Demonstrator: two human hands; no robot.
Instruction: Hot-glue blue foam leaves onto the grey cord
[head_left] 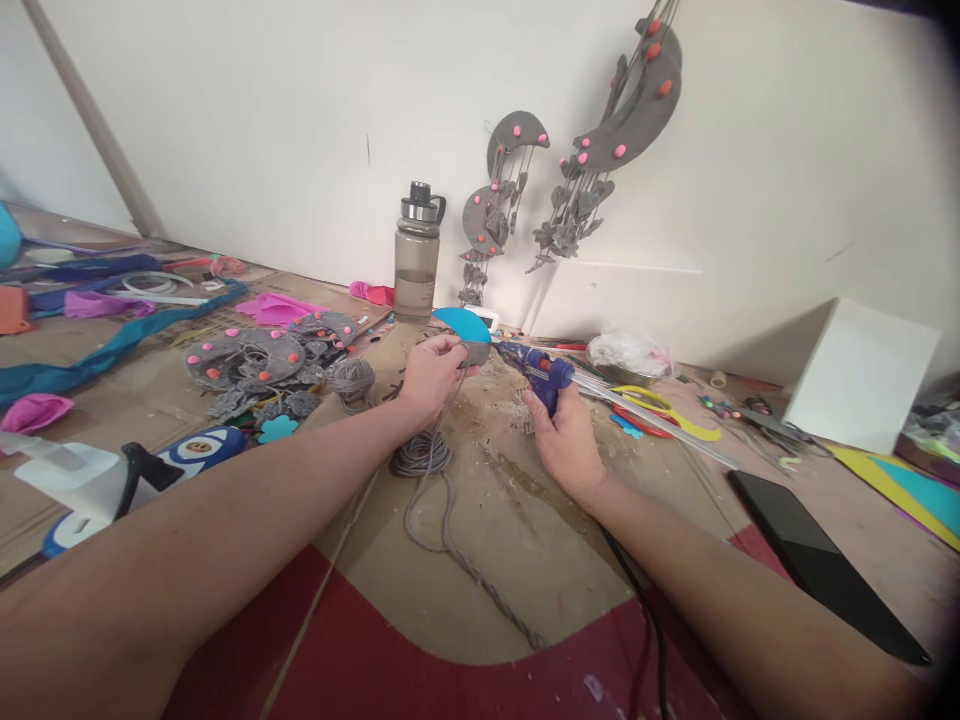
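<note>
- Two things are held up over the cardboard (517, 560): a blue disc (463, 322) with a grey lower part, and a blue hot glue gun (553, 376).
- The left hand (433, 375) has its grip closed in a pinch, thumb and fingers on the disc's grey part; the blue part shows above the fingertips.
- The right hand (566, 440) has its grip wrapped around the glue gun's handle, nozzle aimed left at the disc's edge. Whether the nozzle touches it, or the trigger is squeezed, I cannot tell.
- A grey strand hangs from the left hand towards the loose coil of grey yarn (421, 454) on the cardboard; a ball of grey yarn (351, 380) sits to its left.
- The step in hand looks like putting glue along the disc where the grey covering meets the blue.
- The next move, as I judge it, calls for a steady disc, a short, even line of glue, the strand pressed down while the glue is tacky, and fingertips kept clear of the hot nozzle.
</note>
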